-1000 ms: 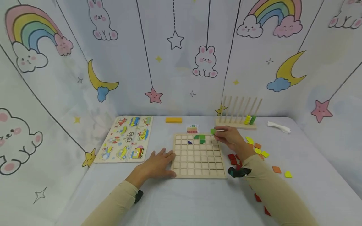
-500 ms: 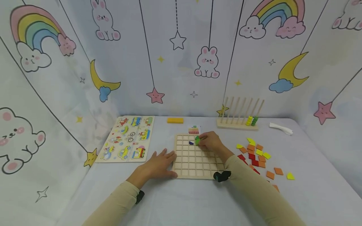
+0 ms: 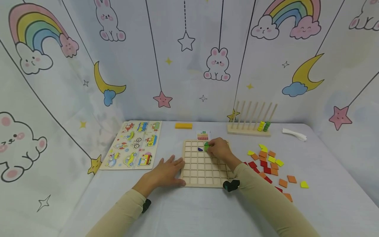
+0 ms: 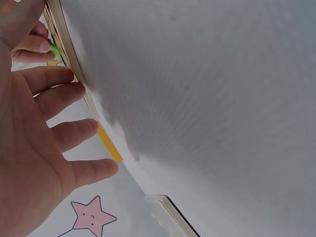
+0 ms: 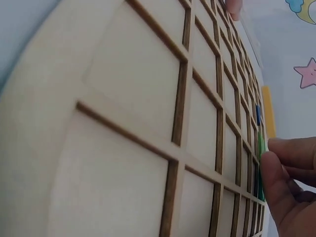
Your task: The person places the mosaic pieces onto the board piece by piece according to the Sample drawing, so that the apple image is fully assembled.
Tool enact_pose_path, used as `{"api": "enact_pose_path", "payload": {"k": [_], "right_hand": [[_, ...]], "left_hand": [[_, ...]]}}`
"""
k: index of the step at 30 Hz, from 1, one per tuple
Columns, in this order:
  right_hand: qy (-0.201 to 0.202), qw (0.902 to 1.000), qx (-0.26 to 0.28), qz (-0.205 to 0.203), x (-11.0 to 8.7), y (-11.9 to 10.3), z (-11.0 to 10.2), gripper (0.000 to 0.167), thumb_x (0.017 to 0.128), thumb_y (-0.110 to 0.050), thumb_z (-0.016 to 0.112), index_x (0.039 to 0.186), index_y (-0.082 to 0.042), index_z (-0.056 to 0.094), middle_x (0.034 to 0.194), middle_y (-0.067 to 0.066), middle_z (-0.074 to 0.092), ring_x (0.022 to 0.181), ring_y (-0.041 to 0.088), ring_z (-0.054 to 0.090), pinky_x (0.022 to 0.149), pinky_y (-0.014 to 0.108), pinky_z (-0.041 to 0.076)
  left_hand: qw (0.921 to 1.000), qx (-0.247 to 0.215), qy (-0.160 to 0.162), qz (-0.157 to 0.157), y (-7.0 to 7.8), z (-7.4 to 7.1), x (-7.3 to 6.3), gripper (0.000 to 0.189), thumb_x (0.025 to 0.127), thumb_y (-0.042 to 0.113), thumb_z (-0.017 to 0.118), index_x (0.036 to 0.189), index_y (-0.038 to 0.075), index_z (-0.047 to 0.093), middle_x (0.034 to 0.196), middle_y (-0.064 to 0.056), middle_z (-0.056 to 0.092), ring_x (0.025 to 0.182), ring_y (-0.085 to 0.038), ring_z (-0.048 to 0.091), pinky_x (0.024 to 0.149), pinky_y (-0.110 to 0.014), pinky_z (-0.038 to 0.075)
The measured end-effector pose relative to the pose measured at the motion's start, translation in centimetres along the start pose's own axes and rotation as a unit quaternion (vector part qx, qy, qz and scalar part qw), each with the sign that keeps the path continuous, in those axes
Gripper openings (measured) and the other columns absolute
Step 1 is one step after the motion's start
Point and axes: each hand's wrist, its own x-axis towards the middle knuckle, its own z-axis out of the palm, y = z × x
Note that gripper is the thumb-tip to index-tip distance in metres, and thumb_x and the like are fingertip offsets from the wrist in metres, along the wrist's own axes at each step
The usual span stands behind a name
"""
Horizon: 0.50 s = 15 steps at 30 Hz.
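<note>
A wooden grid board [image 3: 204,171] lies flat on the table. My left hand [image 3: 168,172], fingers spread, rests along its left edge; the left wrist view shows the palm and straight fingers against that edge. My right hand [image 3: 220,149] is over the board's upper part. Its thumb and fingertips pinch a light green square tile [image 5: 261,139] low in a cell of the second row. Left of the fingers sits a dark blue rounded piece [image 3: 200,149]. A darker green piece [image 3: 206,144] shows just above the held tile; the hand covers the cells to the right.
A small pattern card [image 3: 203,135] lies behind the board, with a yellow block [image 3: 183,125] farther back. The picture puzzle [image 3: 131,144] is at left. A peg rack [image 3: 249,130] and white strip [image 3: 294,135] stand back right. Loose orange tiles [image 3: 283,183], red and yellow ones scatter right.
My right hand has carried the light green tile from the board's top right corner leftward and down to the second row, and has stayed there since. My left hand has not moved.
</note>
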Motion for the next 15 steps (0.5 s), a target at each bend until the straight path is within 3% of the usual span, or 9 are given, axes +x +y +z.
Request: {"api": "enact_pose_path", "payload": {"k": [4, 7, 11, 15], "right_hand": [[0.015, 0.9998, -0.008, -0.012, -0.5, 0.2, -0.5, 0.031, 0.093, -0.007, 0.069, 0.123, 0.002, 0.071, 0.109, 0.015, 0.074, 0.086, 0.02, 0.071, 0.073, 0.033, 0.059], [0.025, 0.9996, 0.013, -0.012, -1.2, 0.5, -2.1, 0.033, 0.096, -0.009, 0.066, 0.126, 0.003, 0.069, 0.112, 0.017, 0.074, 0.091, 0.022, 0.071, 0.079, 0.036, 0.06], [0.029, 0.9974, 0.065, 0.007, -2.4, 2.6, -6.6, 0.037, 0.099, -0.014, 0.064, 0.132, 0.005, 0.063, 0.114, 0.019, 0.071, 0.091, 0.024, 0.07, 0.076, 0.032, 0.059], [0.041, 0.9978, 0.04, 0.034, -3.7, 6.3, -12.2, 0.041, 0.103, -0.019, 0.059, 0.137, 0.005, 0.058, 0.121, 0.024, 0.065, 0.1, 0.033, 0.064, 0.078, 0.034, 0.059]], "left_hand": [[1.0, -0.001, 0.0, 0.0, 0.1, 0.0, 0.0, 0.087, 0.088, 0.062, 0.07, 0.157, 0.017, 0.041, 0.165, -0.002, 0.035, 0.155, -0.037, 0.023, 0.118, -0.07, 0.022], [1.0, -0.002, 0.002, 0.0, 0.2, -0.1, -0.2, 0.087, 0.088, 0.061, 0.07, 0.156, 0.016, 0.042, 0.165, -0.002, 0.035, 0.154, -0.037, 0.023, 0.118, -0.07, 0.022], [1.0, 0.002, 0.001, 0.001, 0.4, -0.3, -0.2, 0.087, 0.089, 0.061, 0.07, 0.156, 0.015, 0.042, 0.165, -0.002, 0.034, 0.155, -0.037, 0.023, 0.118, -0.069, 0.022], [1.0, 0.006, 0.0, -0.006, 0.5, -0.5, -0.1, 0.086, 0.089, 0.061, 0.07, 0.157, 0.015, 0.042, 0.166, -0.002, 0.034, 0.155, -0.036, 0.022, 0.119, -0.068, 0.022]]}}
